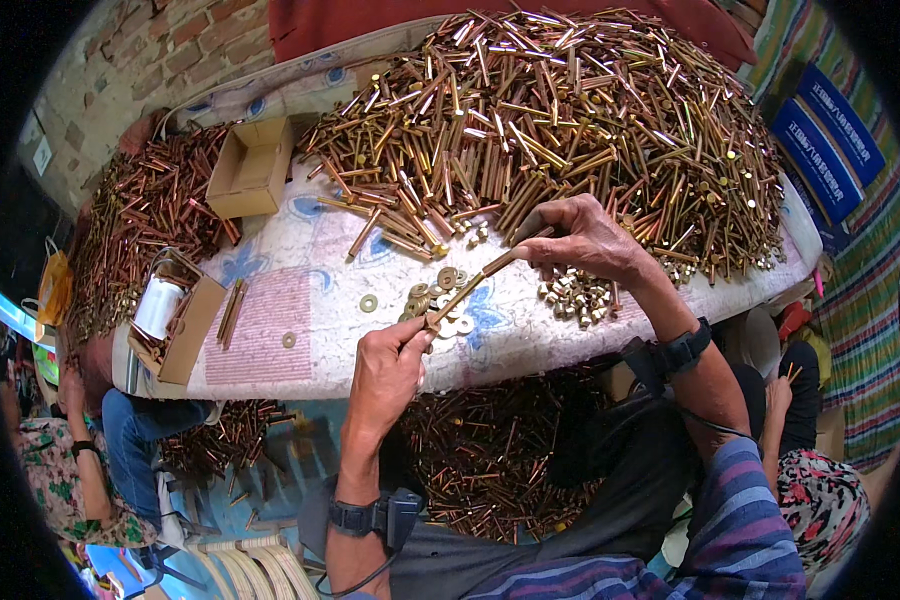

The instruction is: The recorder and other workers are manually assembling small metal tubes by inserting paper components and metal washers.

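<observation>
Filling the far side of the cloth-covered desk (345, 345), a big heap of bolts (570, 125) lies at one o'clock; a brick wall (185, 55) stands between ten and eleven. One long bolt (473, 286) is held over the washers (420, 298), its long axis going from eight o'clock to two. The left hand (388, 365), raised from six o'clock, pinches the lower end; the right hand (590, 240), coming from four, clamps the upper end between thumb and fingers.
</observation>
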Tool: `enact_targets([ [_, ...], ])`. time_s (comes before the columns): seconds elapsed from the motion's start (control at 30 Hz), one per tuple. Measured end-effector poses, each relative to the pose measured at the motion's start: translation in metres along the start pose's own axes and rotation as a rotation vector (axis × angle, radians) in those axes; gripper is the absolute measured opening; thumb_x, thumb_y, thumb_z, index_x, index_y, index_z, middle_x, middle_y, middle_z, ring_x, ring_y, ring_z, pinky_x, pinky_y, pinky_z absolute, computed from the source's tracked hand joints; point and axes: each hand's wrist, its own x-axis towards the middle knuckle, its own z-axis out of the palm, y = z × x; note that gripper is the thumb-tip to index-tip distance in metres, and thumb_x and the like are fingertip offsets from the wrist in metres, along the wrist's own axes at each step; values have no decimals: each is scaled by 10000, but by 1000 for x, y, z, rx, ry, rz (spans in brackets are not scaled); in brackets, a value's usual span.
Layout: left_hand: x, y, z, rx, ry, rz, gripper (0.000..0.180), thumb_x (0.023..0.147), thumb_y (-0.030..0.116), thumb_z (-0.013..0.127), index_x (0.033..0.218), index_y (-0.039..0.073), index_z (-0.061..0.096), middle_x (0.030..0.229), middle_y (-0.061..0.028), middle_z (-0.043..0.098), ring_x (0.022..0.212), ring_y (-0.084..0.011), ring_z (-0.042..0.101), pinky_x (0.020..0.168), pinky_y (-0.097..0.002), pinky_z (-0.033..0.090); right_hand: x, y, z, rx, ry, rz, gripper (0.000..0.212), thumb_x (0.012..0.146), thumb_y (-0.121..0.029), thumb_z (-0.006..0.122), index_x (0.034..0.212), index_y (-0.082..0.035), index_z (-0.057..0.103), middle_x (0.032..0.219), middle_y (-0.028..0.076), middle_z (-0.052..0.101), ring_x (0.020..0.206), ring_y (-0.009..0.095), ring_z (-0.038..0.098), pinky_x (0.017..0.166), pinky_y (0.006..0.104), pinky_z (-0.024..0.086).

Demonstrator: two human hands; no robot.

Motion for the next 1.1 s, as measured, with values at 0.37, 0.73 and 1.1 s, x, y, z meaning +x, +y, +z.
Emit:
enact_targets([
  [0.37, -3, 15, 9, -53, -54, -15, 284, 963, 103, 626, 1210, -26, 680, 653, 14, 581, 483, -40, 503, 402, -223, 384, 4, -10, 42, -117, -88, 150, 443, 856, -433, 796, 756, -8, 718, 578, 29, 635, 504, 88, 594, 440, 259, 443],
  [0.73, -4, 17, 10, -66, -19, -99, 274, 965, 148, 647, 1156, -43, 690, 596, 1, 557, 432, -60, 486, 375, -236, 401, 9, -2, 88, 88, -63, 77, 391, 851, -363, 823, 854, 12, 714, 581, 12, 600, 509, 76, 558, 432, 252, 390],
  [1.1, -9, 4, -7, -36, 123, -91, 283, 990, 202, 625, 1064, -58, 706, 548, -14, 528, 413, -65, 469, 362, -246, 377, 55, 35, 64, -543, 190, -146, 319, 908, -208, 611, 1151, -6, 657, 718, 182, 645, 630, 255, 636, 620, 410, 508],
])
